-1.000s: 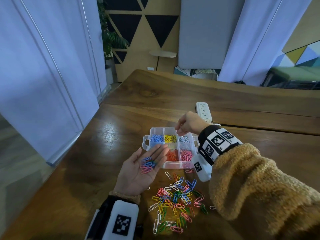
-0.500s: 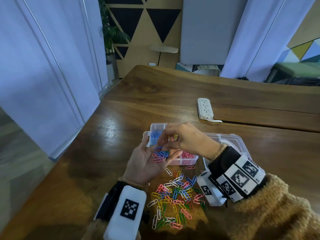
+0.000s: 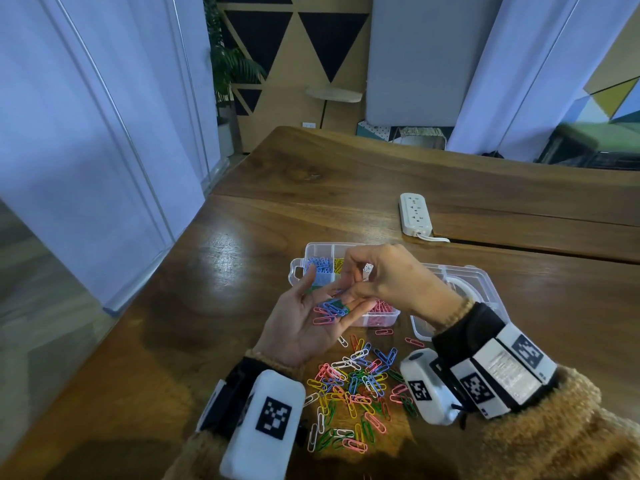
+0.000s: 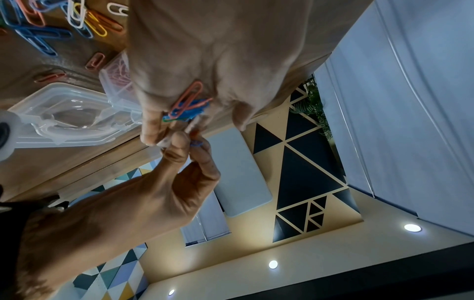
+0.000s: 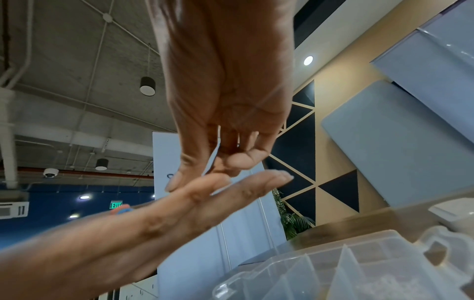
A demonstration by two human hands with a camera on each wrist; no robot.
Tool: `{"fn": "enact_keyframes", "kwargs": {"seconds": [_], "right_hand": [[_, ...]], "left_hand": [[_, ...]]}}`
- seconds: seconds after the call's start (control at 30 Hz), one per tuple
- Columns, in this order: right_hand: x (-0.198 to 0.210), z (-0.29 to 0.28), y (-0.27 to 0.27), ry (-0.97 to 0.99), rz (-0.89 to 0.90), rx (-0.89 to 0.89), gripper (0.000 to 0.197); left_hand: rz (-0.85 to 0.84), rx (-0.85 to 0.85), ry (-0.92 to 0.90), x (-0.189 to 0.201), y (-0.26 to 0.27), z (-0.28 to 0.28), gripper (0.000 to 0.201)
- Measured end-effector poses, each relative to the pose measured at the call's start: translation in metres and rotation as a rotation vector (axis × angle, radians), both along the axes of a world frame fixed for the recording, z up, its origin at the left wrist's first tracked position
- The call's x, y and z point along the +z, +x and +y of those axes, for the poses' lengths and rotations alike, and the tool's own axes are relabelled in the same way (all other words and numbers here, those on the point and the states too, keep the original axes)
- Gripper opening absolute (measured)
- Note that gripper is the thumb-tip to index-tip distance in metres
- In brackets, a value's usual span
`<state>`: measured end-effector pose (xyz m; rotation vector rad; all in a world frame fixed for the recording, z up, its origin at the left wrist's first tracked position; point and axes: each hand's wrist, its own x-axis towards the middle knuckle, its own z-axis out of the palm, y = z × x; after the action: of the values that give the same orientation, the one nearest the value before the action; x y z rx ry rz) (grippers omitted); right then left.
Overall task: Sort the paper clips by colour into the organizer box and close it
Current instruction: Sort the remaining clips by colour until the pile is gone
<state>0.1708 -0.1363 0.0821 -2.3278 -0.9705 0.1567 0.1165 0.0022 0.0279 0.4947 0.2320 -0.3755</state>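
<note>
Fingers (image 4: 179, 146) of right hand (image 3: 391, 278) pinch seemingly blue clip (image 4: 196, 144) above left hand (image 3: 304, 323).

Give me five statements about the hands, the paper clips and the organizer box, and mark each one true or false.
1. The clear plastic organizer box is closed. False: its lid lies open to the right.
2. The left hand lies palm up with pink and blue paper clips on it. True.
3. The right hand rests flat on the wooden table. False: it pinches at the clips on the left palm.
4. A pile of mixed-colour clips lies on the table. True.
5. The white power strip sits inside the box. False: it lies on the table beyond it.
</note>
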Motion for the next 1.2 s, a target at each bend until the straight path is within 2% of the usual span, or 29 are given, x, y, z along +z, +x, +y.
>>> {"fn": "enact_keyframes", "kwargs": {"seconds": [0.2,0.27,0.33,0.43,0.6,0.77,0.87,1.0,1.2], "right_hand": [[0.002,-0.006,-0.011,0.088,0.001,-0.035,0.018],[0.005,-0.006,-0.020,0.097,0.022,-0.020,0.017],[0.003,-0.004,-0.028,0.048,0.022,0.012,0.019],[0.000,-0.002,-0.033,-0.053,-0.018,0.004,0.021],[0.001,-0.001,-0.033,-0.097,-0.011,-0.015,0.024],[0.000,-0.005,-0.031,-0.107,-0.001,-0.025,0.021],[-0.003,-0.009,-0.030,-0.063,0.063,-0.050,0.011],[-0.005,-0.015,-0.027,0.119,0.227,-0.124,0.021],[-0.006,-0.016,-0.026,0.238,0.289,-0.174,0.019]], "left_hand": [[-0.007,-0.007,0.025,-0.002,-0.001,-0.003,0.057],[-0.065,-0.011,-0.003,-0.005,-0.001,-0.002,0.060],[-0.089,-0.027,-0.028,-0.003,-0.002,-0.001,0.069],[-0.018,-0.023,0.016,-0.001,-0.002,-0.006,0.077],[-0.006,-0.015,-0.002,0.002,-0.005,-0.013,0.077],[0.023,-0.052,-0.115,0.003,-0.008,-0.013,0.065],[0.045,-0.070,-0.117,0.004,-0.010,-0.014,0.056],[0.057,-0.034,-0.131,0.008,-0.012,-0.017,0.036],[0.098,-0.029,-0.127,0.010,-0.012,-0.018,0.051]]}}
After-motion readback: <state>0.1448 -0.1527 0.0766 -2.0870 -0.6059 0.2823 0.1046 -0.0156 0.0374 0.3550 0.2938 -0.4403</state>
